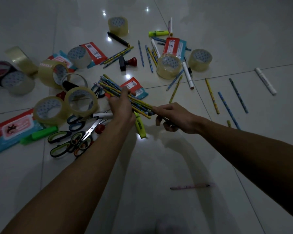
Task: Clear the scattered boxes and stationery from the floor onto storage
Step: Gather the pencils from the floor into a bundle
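Observation:
My left hand [123, 105] grips a bundle of several blue and yellow pencils [108, 86] above the floor, fingers curled round the bundle's middle. My right hand [174, 118] holds the near end of the same bundle, with a pencil pinched in its curled fingers. More loose pencils [225, 102] lie on the tiles to the right. A yellow highlighter [140, 126] lies just below the hands. Several tape rolls [81, 101] and scissors [78, 134] are scattered at the left.
Red and teal packets [12, 130] lie at the left and centre. Further back are a stamp [128, 63], a black marker [118, 38], white markers [265, 81] and more tape rolls [169, 65]. A pink pen [191, 186] lies near me on the white tiled floor [159, 166].

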{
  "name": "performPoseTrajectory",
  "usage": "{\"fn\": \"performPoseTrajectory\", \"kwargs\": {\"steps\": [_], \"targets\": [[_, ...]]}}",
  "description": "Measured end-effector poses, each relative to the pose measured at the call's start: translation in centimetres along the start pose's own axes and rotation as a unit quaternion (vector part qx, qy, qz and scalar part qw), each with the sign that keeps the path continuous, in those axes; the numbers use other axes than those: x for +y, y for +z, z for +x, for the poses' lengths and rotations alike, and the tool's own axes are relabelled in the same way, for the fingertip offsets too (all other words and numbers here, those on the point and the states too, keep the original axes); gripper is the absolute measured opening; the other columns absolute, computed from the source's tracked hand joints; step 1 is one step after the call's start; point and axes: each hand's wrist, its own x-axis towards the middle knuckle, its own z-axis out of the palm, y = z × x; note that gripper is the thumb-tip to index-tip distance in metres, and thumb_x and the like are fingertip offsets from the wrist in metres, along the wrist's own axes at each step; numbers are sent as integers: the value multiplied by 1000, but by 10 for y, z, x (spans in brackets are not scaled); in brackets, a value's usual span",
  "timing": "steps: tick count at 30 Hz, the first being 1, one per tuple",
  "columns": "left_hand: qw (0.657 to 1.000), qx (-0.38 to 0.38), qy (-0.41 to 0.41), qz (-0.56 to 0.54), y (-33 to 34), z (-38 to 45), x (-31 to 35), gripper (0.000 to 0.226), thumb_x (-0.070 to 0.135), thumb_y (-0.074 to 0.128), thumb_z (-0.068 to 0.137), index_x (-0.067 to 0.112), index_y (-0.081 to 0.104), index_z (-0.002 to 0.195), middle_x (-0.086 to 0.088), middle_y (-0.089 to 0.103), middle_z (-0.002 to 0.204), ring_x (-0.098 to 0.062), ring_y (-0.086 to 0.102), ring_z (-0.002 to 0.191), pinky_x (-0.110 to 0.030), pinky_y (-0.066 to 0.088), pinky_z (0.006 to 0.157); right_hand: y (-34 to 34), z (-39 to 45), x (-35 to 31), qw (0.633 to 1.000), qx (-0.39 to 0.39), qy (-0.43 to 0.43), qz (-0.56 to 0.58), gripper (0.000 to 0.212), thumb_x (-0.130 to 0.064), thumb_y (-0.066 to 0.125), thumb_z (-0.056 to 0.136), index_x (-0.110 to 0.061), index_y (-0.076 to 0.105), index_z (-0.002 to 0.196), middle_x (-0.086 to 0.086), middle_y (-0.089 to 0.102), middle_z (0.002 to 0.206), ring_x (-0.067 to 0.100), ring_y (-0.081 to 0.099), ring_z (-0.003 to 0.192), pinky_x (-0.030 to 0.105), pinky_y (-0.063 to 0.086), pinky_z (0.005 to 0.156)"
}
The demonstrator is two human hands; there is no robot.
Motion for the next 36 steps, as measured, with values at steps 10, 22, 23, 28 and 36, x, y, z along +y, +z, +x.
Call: {"fn": "performPoseTrajectory", "kwargs": {"steps": [10,22,23,28,36], "targets": [[999,-4,-27,-36,3,2,2,11,9,63,97,9,54,90,-9,65,83,-21,67,73,-39,62,74,-8,-49,56,873,-157,62,-457,55,-60,87,62,-32,56,98,-7,58,99,13,55,86,27,46,67],[996,-54,-76,1,16,-25,-8,20,3,60,94,10,50,78,-5,56,68,-14,58,54,-26,52,51,4,-92,86,723,-264,-99,-630,26,-40,79,78,-25,68,97,0,48,116,24,51,94,37,49,78],[995,-57,-78,1,16,-25,-8,19,3,60,94,9,51,79,-5,56,68,-14,58,54,-26,52,51,5,-92,85,717,-266,-109,-634,18,-33,76,80,-24,70,95,1,51,115,25,53,94,39,50,80],[993,-87,-82,15,12,-26,-3,17,3,60,95,9,52,81,-6,58,69,-15,59,56,-27,54,53,-5,-82,76,746,-209,-72,-628,12,-29,71,84,-22,70,94,-1,58,105,19,56,87,33,46,76],[994,-76,-74,8,5,-21,10,9,8,59,98,8,52,93,-6,57,73,-15,59,61,-31,57,63,-29,-63,46,987,151,41,-27,23,-14,43,100,-6,60,87,12,62,78,17,52,49,28,38,45]]}}
